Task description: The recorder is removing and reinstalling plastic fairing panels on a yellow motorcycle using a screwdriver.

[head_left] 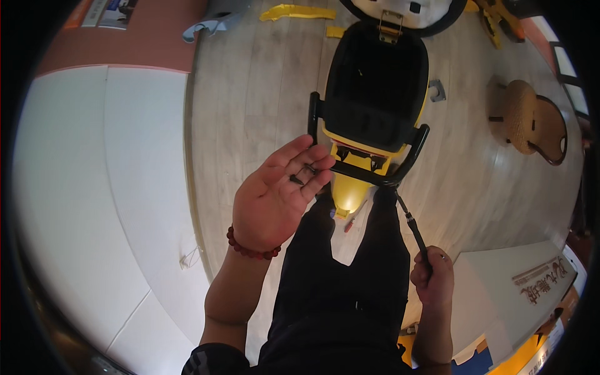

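Observation:
My left hand (275,194) is held palm up with its fingers apart and slightly bent. Small dark screws (297,180) lie loose on its fingers. My right hand (432,278) is closed round a long dark-handled screwdriver (415,230) with a metal shaft, whose upper end reaches the rear corner of the black grab rail (362,174). What the tip bears on is too small to make out. The rail curves round the yellow tail (349,192) of a scooter. Its seat is tipped up, baring a black storage bin (375,87).
Between my legs, a red-handled tool (350,225) lies on the floor. Yellow panels (297,12) lie at the far side, with a grey bracket (437,90) right of the scooter. A woven chair (524,117) stands at right. Nearer is a large white box (506,287); white panels (69,187) line the left.

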A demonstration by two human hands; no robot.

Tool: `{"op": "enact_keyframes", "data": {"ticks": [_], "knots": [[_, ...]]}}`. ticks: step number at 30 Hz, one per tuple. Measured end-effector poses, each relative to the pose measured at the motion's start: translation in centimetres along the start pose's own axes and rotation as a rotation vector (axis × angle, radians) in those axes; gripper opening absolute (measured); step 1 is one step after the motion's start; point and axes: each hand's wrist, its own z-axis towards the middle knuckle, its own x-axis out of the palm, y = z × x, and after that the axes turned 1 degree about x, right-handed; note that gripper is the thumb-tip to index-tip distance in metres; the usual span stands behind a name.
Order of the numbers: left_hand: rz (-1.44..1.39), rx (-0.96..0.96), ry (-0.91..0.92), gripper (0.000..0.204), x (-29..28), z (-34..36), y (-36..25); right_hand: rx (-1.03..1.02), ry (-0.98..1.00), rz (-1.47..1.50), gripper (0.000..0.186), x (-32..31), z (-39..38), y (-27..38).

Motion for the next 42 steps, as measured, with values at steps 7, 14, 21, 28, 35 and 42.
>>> {"op": "enact_keyframes", "data": {"ticks": [7,14,21,28,35,42], "knots": [[0.040,0.031,0.102,0.047,2.6,-2.9,-3.7,-0.112,0.031,0.037,0.028,2.7,-4.0,-0.7],[0.046,0.025,0.172,0.048,4.2,-4.3,-5.7,-0.203,0.028,0.058,0.029,3.8,-6.8,-1.1],[0.120,0.011,0.224,0.053,5.6,-4.5,-5.6,-0.210,-0.008,0.126,0.028,2.2,-8.7,-2.5],[0.169,-0.056,0.219,0.044,6.2,-4.5,-4.2,-0.210,-0.072,0.200,0.028,1.1,-10.1,-4.4],[0.272,-0.068,0.088,0.025,5.7,-4.3,-2.2,-0.229,-0.127,0.291,0.027,-1.0,-10.2,-6.5],[0.160,-0.208,0.073,0.018,5.5,-2.6,-0.3,-0.284,-0.229,0.459,0.027,-4.3,-11.0,-9.3]]}}
